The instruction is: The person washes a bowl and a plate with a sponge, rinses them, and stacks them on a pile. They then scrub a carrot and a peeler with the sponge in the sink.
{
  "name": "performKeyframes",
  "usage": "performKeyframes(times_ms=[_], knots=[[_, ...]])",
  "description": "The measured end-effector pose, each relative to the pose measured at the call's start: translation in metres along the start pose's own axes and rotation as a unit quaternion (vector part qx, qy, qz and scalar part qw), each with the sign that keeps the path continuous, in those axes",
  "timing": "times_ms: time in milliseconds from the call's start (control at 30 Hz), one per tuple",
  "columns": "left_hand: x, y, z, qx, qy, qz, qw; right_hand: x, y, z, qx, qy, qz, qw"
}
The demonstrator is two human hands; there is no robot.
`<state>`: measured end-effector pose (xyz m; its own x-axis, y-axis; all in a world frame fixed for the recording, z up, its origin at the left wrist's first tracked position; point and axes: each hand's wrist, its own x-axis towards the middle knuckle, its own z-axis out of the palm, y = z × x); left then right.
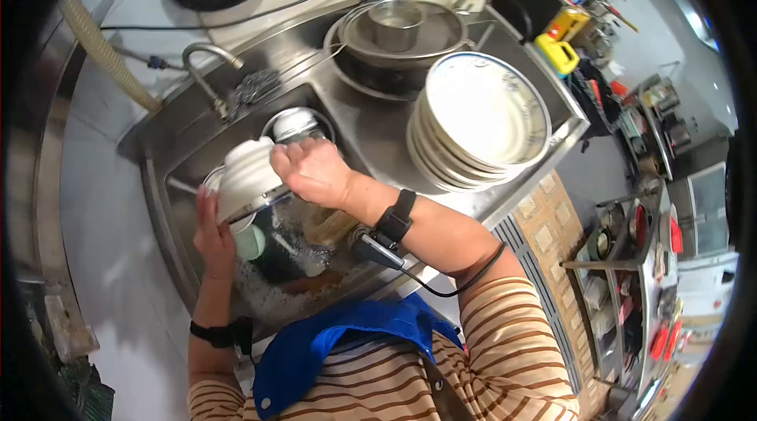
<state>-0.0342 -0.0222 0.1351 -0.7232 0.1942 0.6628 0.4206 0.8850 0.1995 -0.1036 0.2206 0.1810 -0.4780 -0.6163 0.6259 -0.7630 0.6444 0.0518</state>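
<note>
Inside the sink point(169, 184), the left hand point(213, 236) lies with its fingers stretched flat against the lower left side of the bowl point(246, 176). Its thumb is hidden, so it cannot be told whether the hand clasps the bowl or only props it. The bowl is white and tilted, held clear above the suds point(292, 259) (a dark rim line shows along its lower edge). It looks like glazed ceramic: stiff, fairly heavy for its size, breakable against the steel, and probably slick while wet. The surest hold would be across the rim and foot, not on the smooth wall. The right hand point(311, 173) is curled down on the bowl's upper right side with its fingers closed over it, so the bowl sits pinched between the two hands. Further right, a stack point(481, 117) of similar bowls rests on the drainboard, well apart.
</note>
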Motion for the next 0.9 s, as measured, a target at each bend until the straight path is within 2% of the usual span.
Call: performKeyframes(times_ms=[33, 100, 167, 200, 233, 300, 333, 367, 433, 500, 533, 600, 633, 667, 700, 733, 767, 833, 867, 900], knots=[[0.01, 0.008, -0.002, -0.009, 0.007, 0.007, 1.0, 0.007, 0.007, -0.023, -0.048, 0.006, 0.001, 0.999], [0.03, 0.028, -0.005, -0.258, 0.113, -0.087, 0.956, 0.016, 0.028, -0.067, -0.064, 0.005, 0.075, 0.995], [0.043, 0.04, -0.01, -0.298, 0.112, -0.072, 0.945, 0.016, 0.056, -0.113, -0.072, 0.087, 0.143, 0.983], [0.043, 0.038, -0.009, -0.281, 0.06, -0.086, 0.954, 0.015, 0.062, -0.141, -0.105, 0.077, 0.236, 0.963], [0.041, 0.037, -0.008, -0.262, 0.005, -0.102, 0.96, 0.017, 0.074, -0.169, -0.16, -0.002, 0.347, 0.924], [0.022, 0.028, 0.012, -0.244, -0.021, -0.123, 0.962, 0.002, 0.099, -0.219, -0.136, 0.038, 0.414, 0.899], [0.004, 0.014, 0.03, -0.236, -0.072, -0.119, 0.962, -0.013, 0.119, -0.231, -0.101, 0.104, 0.388, 0.91], [-0.011, 0.003, 0.039, -0.227, -0.123, -0.117, 0.959, -0.026, 0.125, -0.246, -0.018, 0.115, 0.422, 0.899], [-0.025, 0.012, 0.038, -0.236, -0.256, -0.256, 0.902, -0.066, 0.159, -0.255, 0.095, 0.101, 0.522, 0.841], [-0.06, -0.004, 0.053, -0.209, -0.313, -0.187, 0.907, -0.102, 0.176, -0.254, 0.178, 0.092, 0.595, 0.778], [-0.078, -0.012, 0.062, -0.207, -0.31, -0.175, 0.911, -0.136, 0.2, -0.245, 0.229, 0.122, 0.561, 0.786], [-0.105, -0.025, 0.071, -0.174, -0.337, -0.19, 0.906, -0.142, 0.186, -0.251, 0.239, 0.053, 0.647, 0.722], [-0.112, -0.029, 0.073, -0.147, -0.364, -0.211, 0.895, -0.138, 0.18, -0.257, 0.192, -0.024, 0.699, 0.688], [-0.117, -0.034, 0.075, -0.114, -0.386, -0.227, 0.887, -0.158, 0.191, -0.25, 0.225, 0.001, 0.689, 0.689], [-0.123, -0.04, 0.078, -0.085, -0.409, -0.237, 0.877, -0.148, 0.185, -0.257, 0.153, -0.124, 0.708, 0.678], [-0.134, -0.049, 0.084, -0.043, -0.411, -0.222, 0.883, -0.188, 0.214, -0.248, -0.028, -0.108, 0.589, 0.801], [-0.142, -0.06, 0.092, -0.04, -0.415, -0.224, 0.881, -0.227, 0.244, -0.24, -0.21, -0.083, 0.433, 0.873], [-0.153, -0.081, 0.108, 0.066, -0.404, -0.181, 0.894, -0.149, 0.177, -0.245, -0.454, -0.099, 0.475, 0.747], [-0.15, -0.079, 0.105, 0.068, -0.348, -0.174, 0.919, -0.112, 0.142, -0.243, -0.447, -0.051, 0.505, 0.736], [-0.148, -0.08, 0.108, 0.065, -0.355, -0.175, 0.916, -0.116, 0.14, -0.24, -0.306, 0.063, 0.374, 0.873]])
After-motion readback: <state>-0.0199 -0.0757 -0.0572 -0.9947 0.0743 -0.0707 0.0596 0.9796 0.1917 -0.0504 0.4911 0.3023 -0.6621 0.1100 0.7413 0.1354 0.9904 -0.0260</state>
